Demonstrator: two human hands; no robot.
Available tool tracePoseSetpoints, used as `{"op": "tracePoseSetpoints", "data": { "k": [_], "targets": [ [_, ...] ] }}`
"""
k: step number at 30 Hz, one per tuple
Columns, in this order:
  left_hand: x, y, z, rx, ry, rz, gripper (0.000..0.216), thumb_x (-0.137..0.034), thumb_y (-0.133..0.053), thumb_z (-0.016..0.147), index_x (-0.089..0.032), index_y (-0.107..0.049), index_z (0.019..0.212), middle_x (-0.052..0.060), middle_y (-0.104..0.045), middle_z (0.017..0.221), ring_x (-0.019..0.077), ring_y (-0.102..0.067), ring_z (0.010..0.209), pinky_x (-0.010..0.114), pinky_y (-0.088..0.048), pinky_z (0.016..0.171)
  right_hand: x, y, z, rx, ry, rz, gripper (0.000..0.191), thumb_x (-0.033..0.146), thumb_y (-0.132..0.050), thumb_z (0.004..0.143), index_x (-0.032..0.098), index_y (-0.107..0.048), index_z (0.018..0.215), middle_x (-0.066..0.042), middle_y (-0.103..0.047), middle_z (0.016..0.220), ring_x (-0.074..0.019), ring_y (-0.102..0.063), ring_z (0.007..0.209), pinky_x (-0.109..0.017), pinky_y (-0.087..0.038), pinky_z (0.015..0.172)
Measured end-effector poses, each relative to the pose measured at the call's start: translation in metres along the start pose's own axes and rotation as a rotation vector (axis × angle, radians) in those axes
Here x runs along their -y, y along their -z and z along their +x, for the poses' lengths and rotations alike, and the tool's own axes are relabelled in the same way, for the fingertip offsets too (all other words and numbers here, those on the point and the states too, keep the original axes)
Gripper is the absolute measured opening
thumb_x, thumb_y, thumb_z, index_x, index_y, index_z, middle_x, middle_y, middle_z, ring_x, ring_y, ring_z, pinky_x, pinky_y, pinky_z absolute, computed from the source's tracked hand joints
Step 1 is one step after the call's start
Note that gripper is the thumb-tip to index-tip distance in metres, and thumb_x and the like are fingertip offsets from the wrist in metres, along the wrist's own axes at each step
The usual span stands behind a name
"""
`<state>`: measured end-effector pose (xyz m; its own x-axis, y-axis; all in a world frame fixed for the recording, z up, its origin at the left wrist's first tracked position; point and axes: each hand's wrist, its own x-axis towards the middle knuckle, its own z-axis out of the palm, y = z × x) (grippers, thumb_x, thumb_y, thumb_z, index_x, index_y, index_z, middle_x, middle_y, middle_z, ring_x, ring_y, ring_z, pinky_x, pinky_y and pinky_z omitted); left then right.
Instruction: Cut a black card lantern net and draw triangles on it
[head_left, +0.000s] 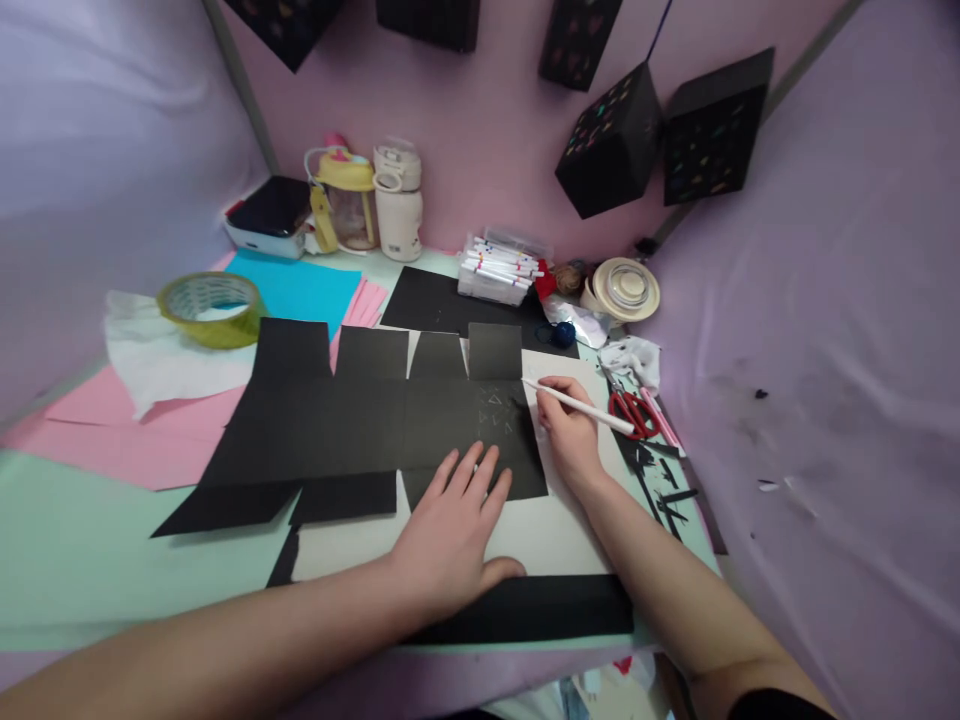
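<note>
A black paper cutout (352, 420) with several flaps lies flat across the middle of the desk. Faint triangle marks show on its right panel. My left hand (454, 530) lies flat with fingers spread, pressing the cutout's lower right edge. My right hand (570, 435) is closed around a thin white pen (581, 405), its tip touching the right panel near the marks. A white sheet (540, 530) lies under the cutout, with a black paper strip (540, 608) at the desk's front edge.
Red-handled scissors (634, 410) and black offcuts lie to the right. A tape roll (211, 308), pink and blue papers sit left. Two bottles (375, 200), a marker box (499, 268) and a white reel (626, 288) stand at the back. Black lantern boxes (660, 135) hang above.
</note>
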<state>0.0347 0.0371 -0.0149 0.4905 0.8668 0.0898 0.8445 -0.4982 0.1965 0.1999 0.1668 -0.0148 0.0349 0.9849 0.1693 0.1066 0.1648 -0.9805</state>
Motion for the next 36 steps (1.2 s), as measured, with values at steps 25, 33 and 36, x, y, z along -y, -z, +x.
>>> {"op": "tracePoseSetpoints", "data": {
  "k": [25, 33, 36],
  "targets": [
    [-0.006, 0.006, -0.004, -0.075, 0.075, 0.012, 0.081, -0.075, -0.036, 0.087, -0.015, -0.048, 0.139, 0.017, -0.040, 0.152, 0.0329, -0.028, 0.144, 0.052, -0.019, 0.117, 0.010, 0.004, -0.003, 0.140, 0.188, -0.114, 0.018, 0.032, -0.058, 0.081, 0.021, -0.053, 0.068, 0.003, -0.053, 0.061, -0.0135, -0.047, 0.057, -0.027, -0.039, 0.058],
    [-0.004, 0.002, -0.005, -0.090, 0.065, -0.005, 0.079, -0.075, -0.037, 0.087, -0.017, -0.048, 0.140, 0.016, -0.039, 0.153, 0.0321, -0.026, 0.145, 0.052, -0.017, 0.117, 0.006, 0.005, -0.001, 0.150, 0.227, -0.159, 0.014, 0.034, -0.057, 0.082, 0.021, -0.061, 0.080, 0.001, -0.057, 0.067, -0.0155, -0.051, 0.062, -0.028, -0.041, 0.059],
    [-0.003, 0.001, -0.005, -0.096, 0.062, -0.014, 0.080, -0.075, -0.037, 0.087, -0.016, -0.049, 0.139, 0.017, -0.039, 0.152, 0.0328, -0.027, 0.144, 0.052, -0.017, 0.116, 0.007, 0.005, -0.002, 0.169, 0.246, -0.171, 0.012, 0.032, -0.058, 0.081, 0.020, -0.062, 0.080, 0.001, -0.058, 0.069, -0.0155, -0.052, 0.064, -0.028, -0.042, 0.062]
  ]
}}
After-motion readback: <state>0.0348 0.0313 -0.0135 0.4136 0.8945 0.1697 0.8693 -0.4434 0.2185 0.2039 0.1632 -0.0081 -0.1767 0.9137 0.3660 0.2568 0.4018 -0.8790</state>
